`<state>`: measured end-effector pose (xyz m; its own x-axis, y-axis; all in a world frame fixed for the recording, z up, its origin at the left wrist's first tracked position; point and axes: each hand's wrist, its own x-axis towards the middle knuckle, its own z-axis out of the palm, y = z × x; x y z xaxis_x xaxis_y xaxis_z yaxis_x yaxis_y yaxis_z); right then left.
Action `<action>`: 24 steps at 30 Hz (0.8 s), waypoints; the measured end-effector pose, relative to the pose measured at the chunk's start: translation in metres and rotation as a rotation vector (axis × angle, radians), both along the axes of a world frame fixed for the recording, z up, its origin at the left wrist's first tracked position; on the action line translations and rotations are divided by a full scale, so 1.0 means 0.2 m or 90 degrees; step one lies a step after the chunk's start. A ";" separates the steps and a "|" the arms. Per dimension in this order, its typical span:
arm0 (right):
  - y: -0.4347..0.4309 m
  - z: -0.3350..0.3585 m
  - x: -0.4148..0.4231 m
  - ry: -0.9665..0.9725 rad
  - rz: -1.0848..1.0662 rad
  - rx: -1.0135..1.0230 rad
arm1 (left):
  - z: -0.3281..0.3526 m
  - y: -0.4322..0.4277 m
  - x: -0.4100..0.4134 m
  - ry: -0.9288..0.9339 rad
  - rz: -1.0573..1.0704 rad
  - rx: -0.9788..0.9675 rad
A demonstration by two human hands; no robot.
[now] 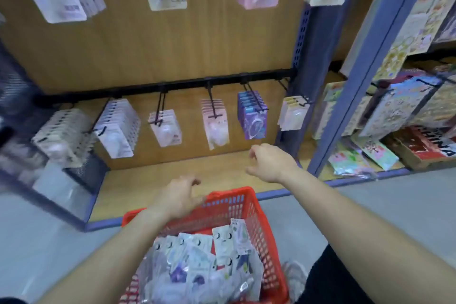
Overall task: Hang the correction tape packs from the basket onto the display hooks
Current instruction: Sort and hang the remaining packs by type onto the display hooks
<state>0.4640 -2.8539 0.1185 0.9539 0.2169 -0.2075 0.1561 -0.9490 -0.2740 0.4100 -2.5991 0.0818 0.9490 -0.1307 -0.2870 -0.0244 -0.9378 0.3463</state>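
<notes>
Left hand (pixel 177 195) over basket (pixel 256 210) rim, right hand (pixel 271 163) below hooks (pixel 210 97)

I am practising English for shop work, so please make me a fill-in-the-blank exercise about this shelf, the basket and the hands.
1. The basket with the loose packs is ____ in colour.
2. The left hand and the right hand both hold ____.
3. The display hooks sit on a ____ rail.
4. The purple packs hang just to the ____ of the pink packs.

Missing words: red; nothing; black; right.
</notes>
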 end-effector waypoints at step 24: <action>0.64 -1.79 -0.34 0.384 0.095 0.090 | -1.53 0.48 -0.35 0.227 0.195 0.039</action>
<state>0.3955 -2.7256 -0.2396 0.6353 0.4029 -0.6588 0.0631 -0.8774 -0.4756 0.3399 -2.5024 -0.2248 0.7822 0.1669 -0.6002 0.3663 -0.9026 0.2263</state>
